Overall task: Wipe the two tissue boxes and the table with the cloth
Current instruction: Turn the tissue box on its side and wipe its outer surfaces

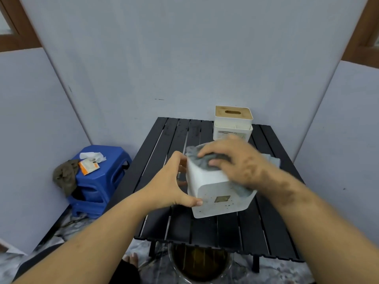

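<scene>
A white tissue box (207, 181) is tilted above the middle of the black slatted table (225, 228), its speckled underside with a small label facing me. My left hand (174, 183) grips its left side, thumb on the underside. My right hand (235, 160) presses a grey cloth (205, 157) onto the box's upper face; the cloth hangs down behind my wrist. A second white tissue box (232, 124) with a wooden slotted lid stands upright at the table's far right edge.
Blue stacked plastic stools (98, 181) stand left of the table, carrying an olive rag, an orange-white packet and crumpled tissue. Grey panels wall in the table on three sides. A round basin (200, 263) of dark liquid sits on the floor under the near edge.
</scene>
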The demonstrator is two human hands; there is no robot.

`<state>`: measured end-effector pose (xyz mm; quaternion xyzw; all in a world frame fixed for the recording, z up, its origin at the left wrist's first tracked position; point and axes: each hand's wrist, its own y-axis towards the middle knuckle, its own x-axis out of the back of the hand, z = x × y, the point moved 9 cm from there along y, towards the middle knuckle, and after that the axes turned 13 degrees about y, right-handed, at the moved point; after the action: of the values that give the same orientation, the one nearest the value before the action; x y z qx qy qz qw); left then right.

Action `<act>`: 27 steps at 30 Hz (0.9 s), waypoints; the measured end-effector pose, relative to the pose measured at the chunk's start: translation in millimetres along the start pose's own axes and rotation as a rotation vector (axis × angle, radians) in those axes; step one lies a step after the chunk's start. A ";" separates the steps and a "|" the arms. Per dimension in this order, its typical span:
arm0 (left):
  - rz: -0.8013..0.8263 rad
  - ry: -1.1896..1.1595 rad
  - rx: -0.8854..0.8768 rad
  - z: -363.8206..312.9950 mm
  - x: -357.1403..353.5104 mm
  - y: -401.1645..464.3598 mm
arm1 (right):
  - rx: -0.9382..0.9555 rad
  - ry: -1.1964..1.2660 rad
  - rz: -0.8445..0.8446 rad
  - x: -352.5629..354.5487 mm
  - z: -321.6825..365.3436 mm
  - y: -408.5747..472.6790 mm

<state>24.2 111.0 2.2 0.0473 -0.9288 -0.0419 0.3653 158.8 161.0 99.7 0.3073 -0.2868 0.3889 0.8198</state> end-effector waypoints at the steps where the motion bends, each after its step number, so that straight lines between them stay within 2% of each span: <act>1: 0.002 0.005 0.009 0.6 -0.6 -0.8 | -0.032 0.041 -0.058 19.5 -11.5 -4.6; 4: -0.001 0.012 0.031 3.9 -1.9 -1.9 | -0.137 0.003 -0.212 58.3 -36.4 -16.7; 6: -0.004 0.007 0.041 5.3 -2.3 -2.6 | -0.184 0.000 -0.246 55.4 -37.6 -14.5; 11: -0.033 -0.064 0.039 5.8 -3.5 -6.3 | -0.130 -0.060 -0.130 -4.1 -11.2 10.8; 15: -0.039 -0.105 0.046 6.0 -5.5 -7.5 | -0.093 -0.016 -0.074 10.6 -17.4 8.1; 18: -0.045 -0.117 0.047 9.3 -6.7 -8.4 | -0.126 0.016 -0.163 49.0 -41.8 -5.8; 21: -0.048 -0.128 0.043 12.4 -7.9 -9.9 | -0.127 -0.007 -0.220 56.1 -44.4 -11.4; 25: -0.060 -0.142 0.032 12.3 -7.1 -10.0 | -0.100 -0.036 -0.138 11.0 -25.0 5.3; 27: -0.065 -0.149 0.025 10.7 -7.3 -10.2 | -0.028 -0.020 -0.084 -11.5 -9.9 9.4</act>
<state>22.8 102.2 -11.7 0.0784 -0.9518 -0.0455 0.2930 147.4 167.7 87.8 0.3114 -0.2873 0.3468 0.8368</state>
